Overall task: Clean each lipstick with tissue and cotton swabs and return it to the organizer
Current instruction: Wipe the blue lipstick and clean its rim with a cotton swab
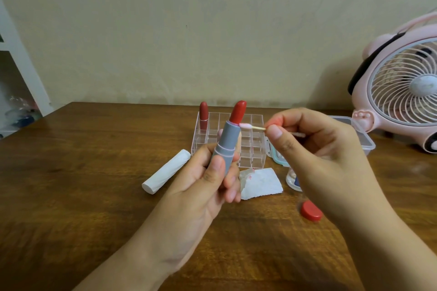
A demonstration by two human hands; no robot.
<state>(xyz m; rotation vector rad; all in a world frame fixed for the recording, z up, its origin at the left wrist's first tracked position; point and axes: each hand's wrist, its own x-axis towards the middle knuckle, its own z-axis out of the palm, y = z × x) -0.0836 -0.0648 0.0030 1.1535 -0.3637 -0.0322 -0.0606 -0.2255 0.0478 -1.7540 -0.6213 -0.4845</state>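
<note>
In the head view, the left hand (208, 179) gripped a grey lipstick (229, 139) above the wooden counter (82, 172); the right hand (314, 146) pinched a cotton swab (251, 127) against its red bullet's base. Swabbing seemed underway; capping and returning it to the clear organizer (256, 149) likely followed. A beige wall (165, 30) stood behind.

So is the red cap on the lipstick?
No, the red cap lies on the table, while the left hand holds the lipstick uncapped.
</note>
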